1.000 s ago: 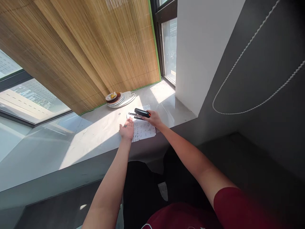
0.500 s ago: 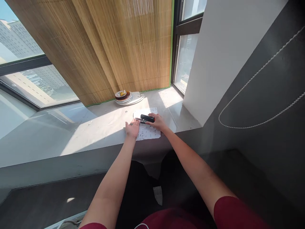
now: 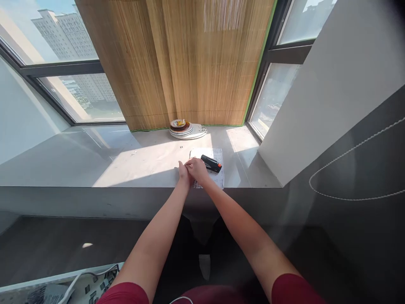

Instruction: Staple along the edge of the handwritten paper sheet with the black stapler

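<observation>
A black stapler-like tool (image 3: 211, 164) with an orange-red spot at its right end lies on a sheet of paper with writing (image 3: 218, 179), on the pale window ledge. Just left of it my right hand (image 3: 196, 167) has its fingers pinched together over my left hand (image 3: 184, 173). The two hands touch at the fingers. Whatever is between them is hidden or too small to make out. The left hand's fingers are mostly covered by the right.
Stacked plates (image 3: 186, 131) stand at the back of the ledge (image 3: 139, 162), below a bamboo blind (image 3: 190, 67). A white beaded cord (image 3: 348, 199) hangs at the right. A white-edged box with cables (image 3: 79, 276) sits at the lower left.
My right hand has let go of the black tool, which now lies on the paper, and has moved left onto my left hand. The camera view has shifted.
</observation>
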A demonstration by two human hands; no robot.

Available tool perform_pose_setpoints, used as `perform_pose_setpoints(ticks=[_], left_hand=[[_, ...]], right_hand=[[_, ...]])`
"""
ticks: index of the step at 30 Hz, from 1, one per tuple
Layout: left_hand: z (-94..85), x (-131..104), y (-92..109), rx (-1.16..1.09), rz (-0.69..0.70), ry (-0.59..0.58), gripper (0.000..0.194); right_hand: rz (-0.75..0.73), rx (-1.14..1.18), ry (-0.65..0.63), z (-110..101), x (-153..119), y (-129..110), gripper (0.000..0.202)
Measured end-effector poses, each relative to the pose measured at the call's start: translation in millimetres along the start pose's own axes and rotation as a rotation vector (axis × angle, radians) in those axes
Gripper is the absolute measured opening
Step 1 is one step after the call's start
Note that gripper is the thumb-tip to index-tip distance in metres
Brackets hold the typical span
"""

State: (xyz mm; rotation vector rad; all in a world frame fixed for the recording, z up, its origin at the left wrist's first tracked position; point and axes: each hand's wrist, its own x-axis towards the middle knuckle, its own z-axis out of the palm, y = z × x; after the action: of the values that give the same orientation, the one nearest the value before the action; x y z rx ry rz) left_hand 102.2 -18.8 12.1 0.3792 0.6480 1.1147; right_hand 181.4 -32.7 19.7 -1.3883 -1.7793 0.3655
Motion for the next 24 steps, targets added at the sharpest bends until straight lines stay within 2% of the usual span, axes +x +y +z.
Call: perform_pose_setpoints(ticks=[4, 7, 12, 14, 17, 19, 21, 24], left_hand=[[4.2, -3, 0, 0.065, 0.028, 0.034, 0.091], [6.0, -3, 0, 0.087, 0.057, 0.036, 0.087], [3.1, -3, 0, 0.078, 0.039, -0.007, 0.09], [1.2, -2, 0, 0.031, 0.04, -0.046, 0.092], [-0.3, 1, 0, -0.03, 0.061, -0.024, 0.091], [-0.2, 2, -1, -0.057, 0.068, 0.023, 0.089], [0.7, 1, -1, -0.078, 0.069, 0.055, 0.087], [2.4, -2, -1, -0.099, 0.07, 0.06, 0.086]], right_hand=[[0.125, 0.06, -0.044, -1, 7, 1, 0.025], [0.167, 0.047, -0.064, -2, 9, 0, 0.023], [0.093, -0.001, 0.002, 2, 3, -7, 0.018], [0.051, 0.009, 0.048, -3, -2, -11, 0.014], [-0.009, 0.03, 0.179, -34, -1, -4, 0.016], [-0.018, -0.014, 0.339, -69, 7, 18, 0.02], [0.082, -0.108, 0.399, -105, 21, 54, 0.02], [0.375, -0.252, 0.356, -143, 40, 118, 0.023]])
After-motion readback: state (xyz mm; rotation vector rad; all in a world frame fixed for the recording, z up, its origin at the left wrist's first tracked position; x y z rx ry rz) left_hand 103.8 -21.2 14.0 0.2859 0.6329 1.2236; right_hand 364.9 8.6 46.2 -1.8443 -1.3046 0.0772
